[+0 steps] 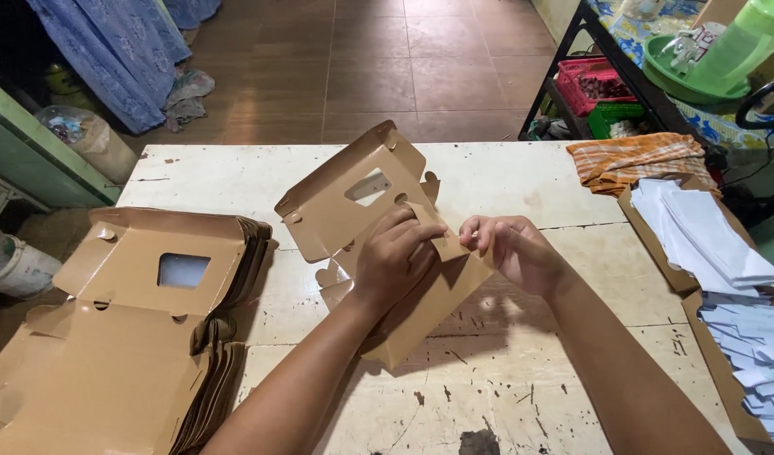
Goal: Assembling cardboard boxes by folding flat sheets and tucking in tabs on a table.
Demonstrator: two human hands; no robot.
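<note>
A brown cardboard box with a small clear window in its lid is half folded at the middle of the worn white table. My left hand grips the box's front wall and a side flap. My right hand pinches the same flap's tip between thumb and fingers, right beside the left hand. The lid stands tilted up and away from me. The lower part of the box is hidden under my left forearm.
A stack of flat, unfolded brown window boxes lies at the table's left. An orange striped cloth and open boxes of white paper sheets sit at the right. Behind are a tiled floor, red and green baskets, and a green basin.
</note>
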